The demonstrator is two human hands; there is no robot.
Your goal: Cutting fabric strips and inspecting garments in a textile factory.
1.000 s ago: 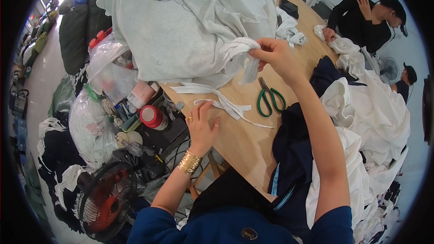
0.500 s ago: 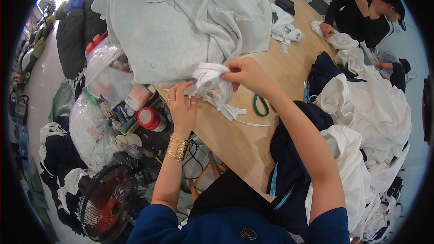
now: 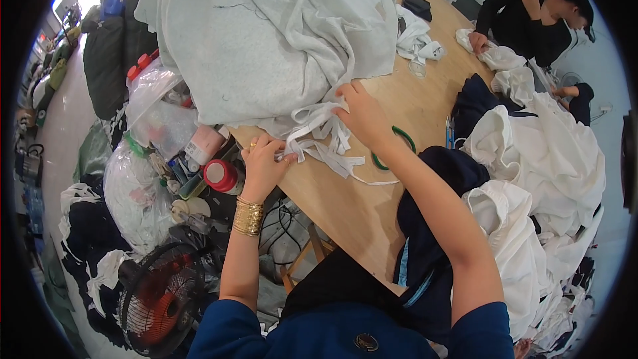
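Observation:
My left hand (image 3: 264,165), with gold bangles at the wrist, rests at the near corner of the wooden table (image 3: 345,206) and pinches one end of a bundle of white fabric strips (image 3: 322,141). My right hand (image 3: 361,114) presses on the other end of the strips, beside the big pale grey garment (image 3: 266,33) heaped over the table. Green-handled scissors (image 3: 399,139) lie on the wood, partly hidden under my right wrist.
White and navy garments (image 3: 531,159) pile along the table's right side. Another person in black (image 3: 531,16) works at the far end. Left of the table are plastic bags, a red-capped bottle (image 3: 222,176) and a floor fan (image 3: 159,299).
Both hands have brought the white strips down from mid-air onto the table corner. My right hand moved left and down over the scissors; my left hand closed on the strips' end.

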